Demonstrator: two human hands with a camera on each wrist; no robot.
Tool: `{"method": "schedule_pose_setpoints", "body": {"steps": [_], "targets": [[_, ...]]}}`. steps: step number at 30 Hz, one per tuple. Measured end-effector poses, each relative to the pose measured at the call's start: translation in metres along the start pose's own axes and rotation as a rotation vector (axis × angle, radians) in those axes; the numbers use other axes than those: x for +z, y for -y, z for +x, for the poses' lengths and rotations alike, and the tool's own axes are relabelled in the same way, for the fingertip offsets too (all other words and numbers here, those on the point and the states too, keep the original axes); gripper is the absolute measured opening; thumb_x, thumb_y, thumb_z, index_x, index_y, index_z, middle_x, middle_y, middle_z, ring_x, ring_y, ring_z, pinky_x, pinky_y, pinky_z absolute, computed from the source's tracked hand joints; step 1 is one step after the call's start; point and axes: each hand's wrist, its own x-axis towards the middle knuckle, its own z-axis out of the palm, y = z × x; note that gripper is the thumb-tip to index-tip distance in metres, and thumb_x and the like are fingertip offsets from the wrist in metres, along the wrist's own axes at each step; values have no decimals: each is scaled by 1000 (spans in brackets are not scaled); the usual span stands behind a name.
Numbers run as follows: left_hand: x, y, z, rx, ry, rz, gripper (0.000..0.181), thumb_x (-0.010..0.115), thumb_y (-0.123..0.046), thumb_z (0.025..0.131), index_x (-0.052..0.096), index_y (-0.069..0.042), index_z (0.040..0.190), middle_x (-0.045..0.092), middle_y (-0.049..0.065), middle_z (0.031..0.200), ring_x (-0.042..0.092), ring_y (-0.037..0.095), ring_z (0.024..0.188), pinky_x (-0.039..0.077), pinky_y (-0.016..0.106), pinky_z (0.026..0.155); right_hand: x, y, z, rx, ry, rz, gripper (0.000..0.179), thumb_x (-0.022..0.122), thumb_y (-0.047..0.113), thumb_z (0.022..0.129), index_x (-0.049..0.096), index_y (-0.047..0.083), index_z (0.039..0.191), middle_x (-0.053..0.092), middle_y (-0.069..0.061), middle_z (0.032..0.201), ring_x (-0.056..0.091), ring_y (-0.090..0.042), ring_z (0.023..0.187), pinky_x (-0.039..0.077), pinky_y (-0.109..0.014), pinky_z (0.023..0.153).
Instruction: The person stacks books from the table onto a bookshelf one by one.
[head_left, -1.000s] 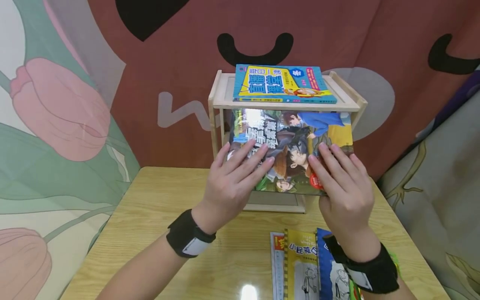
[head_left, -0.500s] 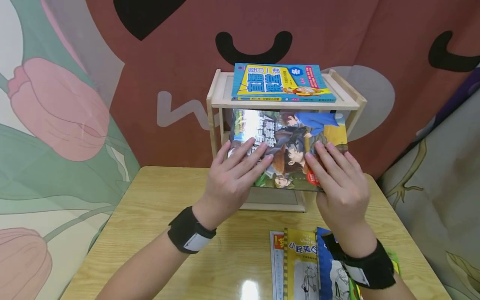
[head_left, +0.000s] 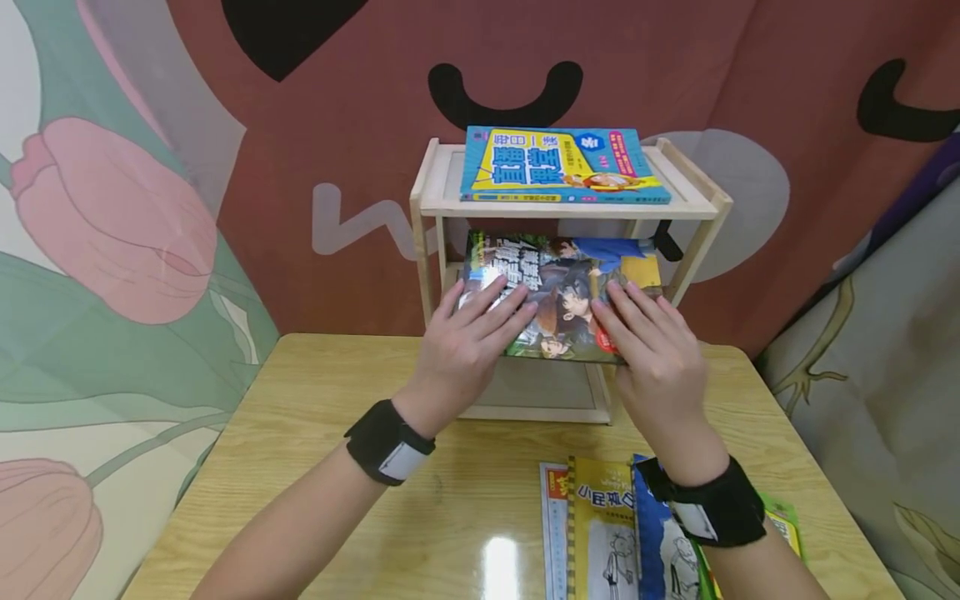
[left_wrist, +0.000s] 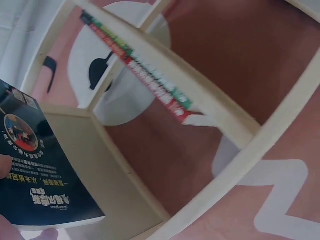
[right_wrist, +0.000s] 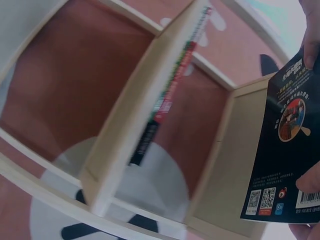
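Observation:
A glossy illustrated comic-style book [head_left: 555, 275] lies sideways between my two hands in front of a small wooden shelf rack [head_left: 566, 208]. My left hand [head_left: 461, 346] grips its left part and my right hand [head_left: 660, 358] its right part, fingers spread over the cover. In the wrist views the dark back cover [right_wrist: 282, 145] shows, with the right thumb [right_wrist: 310, 180] and the left thumb [left_wrist: 5, 166] against it. The book's far edge reaches between the rack's side posts, below the top shelf.
A blue-and-yellow book [head_left: 562, 167] lies on the top shelf. Several thin books with red and green spines [left_wrist: 145, 75] lie flat along a shelf board inside the rack. On the table [head_left: 337, 400] at front right lie a yellow book [head_left: 603, 517], a blue book [head_left: 663, 533] and others.
Both hands have moved the book farther into the rack, with its far edge lower beneath the top shelf. The right hand has shifted left, nearer the left one.

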Motion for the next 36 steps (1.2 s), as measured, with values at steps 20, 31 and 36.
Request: {"method": "schedule_pose_setpoints", "body": {"steps": [20,31,36], "targets": [[44,20,-1,-154,320,-87,40,61,-3,90,63,-19,126,61,2,129,59,20,118,49,47,94,37,-31,0,81,399,-22,59,37,-17,74,69,9,115,67,-10,117,56,-31,106,43,-45,96],[52,28,1,-250,519,-194,46,68,-5,85,60,-19,129,59,5,131,61,19,113,55,32,83,49,-46,1,182,552,27,52,44,-9,73,70,13,113,67,-8,114,57,-30,109,46,-46,94],[54,32,-5,-219,561,-222,44,65,-33,88,60,-17,129,61,6,129,61,20,113,54,32,87,50,-52,-3,218,664,40,46,52,-6,77,68,12,116,67,-9,118,60,-32,109,49,-50,89]]}}
